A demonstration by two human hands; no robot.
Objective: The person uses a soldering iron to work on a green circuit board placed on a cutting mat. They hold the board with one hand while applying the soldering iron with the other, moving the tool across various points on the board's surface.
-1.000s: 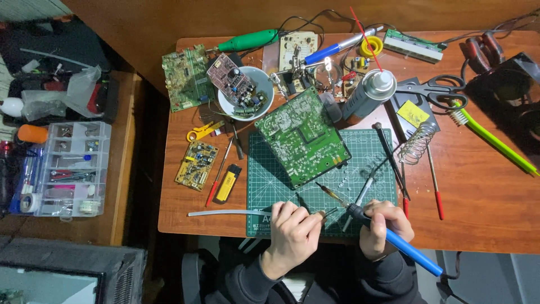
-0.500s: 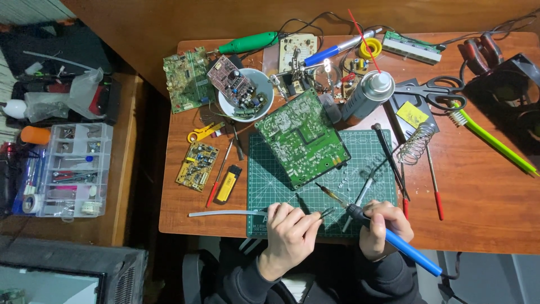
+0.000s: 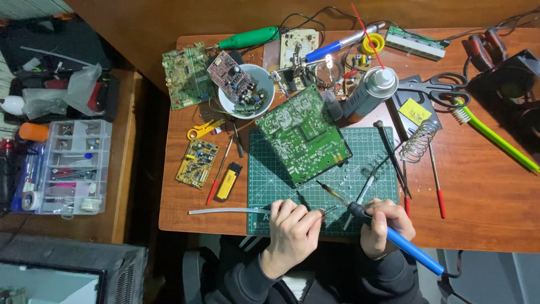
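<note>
- Little had shifted since the earlier frames: both hands stayed low over the cutting mat (image 3: 326, 186), iron tip barely moved.
- Left hand (image 3: 289, 231) grip was pinched together on thin tweezers (image 3: 325, 212) at the mat's near edge.
- Right hand (image 3: 385, 225) grip was clamped on the blue soldering iron (image 3: 394, 236), held pen-like at its dark collar.
- Judged: iron light, stiff, hot-tipped; hold by the handle only.
- Beyond lay the green circuit board (image 3: 304, 135), tilted, on the tabletop (image 3: 478, 186).

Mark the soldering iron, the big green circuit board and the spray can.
soldering iron (image 3: 400, 241): head view, on its blue handle.
big green circuit board (image 3: 304, 135): head view, board's middle.
spray can (image 3: 368, 92): head view, on its grey body.
</note>
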